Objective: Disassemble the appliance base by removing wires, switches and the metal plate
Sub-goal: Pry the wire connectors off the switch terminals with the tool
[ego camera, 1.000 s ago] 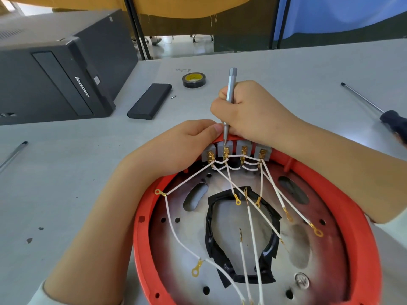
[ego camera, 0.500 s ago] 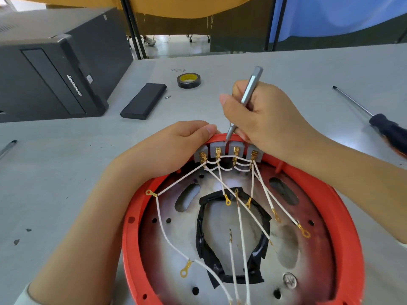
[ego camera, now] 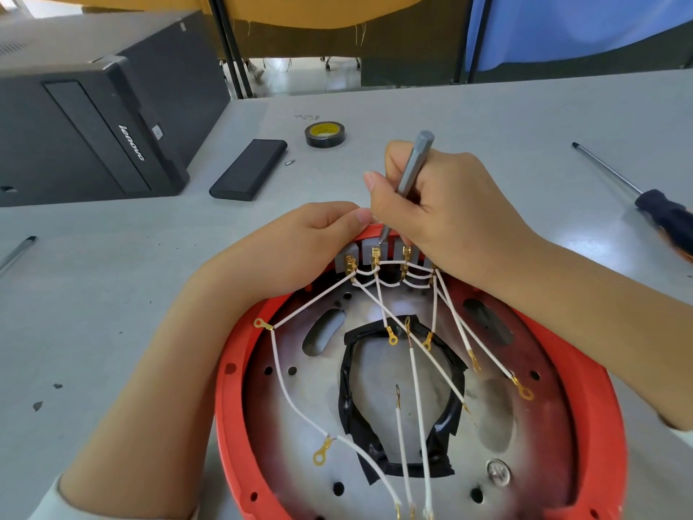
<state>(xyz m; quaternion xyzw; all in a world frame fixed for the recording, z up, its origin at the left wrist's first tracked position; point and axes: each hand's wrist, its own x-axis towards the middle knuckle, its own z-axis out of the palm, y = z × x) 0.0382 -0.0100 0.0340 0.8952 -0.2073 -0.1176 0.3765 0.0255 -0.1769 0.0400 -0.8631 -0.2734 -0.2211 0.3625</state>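
A grey table [ego camera: 112, 294] fills my view, scuffed with a few dark flecks on its near left part, and behind it hang a yellow cloth and a blue one over what looks like an open floor. On the table in front of me lies the red appliance base [ego camera: 585, 388], open side up, with its metal plate [ego camera: 292, 437] seated inside and white wires [ego camera: 416, 392] fanning from a row of grey switches [ego camera: 369, 251] at the far rim. My left hand [ego camera: 300, 249] grips that rim beside the switches, fingers curled over the edge. My right hand [ego camera: 446, 215] is clenched around a slim grey screwdriver [ego camera: 412, 163], held tilted, its tip down at the brass terminal [ego camera: 375, 253] on the second switch from the left. I judge the risk here to be a slip: the tip sits very near my left fingertips, and a hard push off that small terminal could drive it into them or bend the connector. Prying too steeply might also crack the grey switch housing, and the loose ring lugs could snag as a wire comes free. Further off lie a roll of tape [ego camera: 324, 134], a flat black case [ego camera: 249, 168] with a tiny bit [ego camera: 289, 162] beside it, a black computer tower [ego camera: 90, 106] on the left, and a larger screwdriver [ego camera: 637, 193] on the right.
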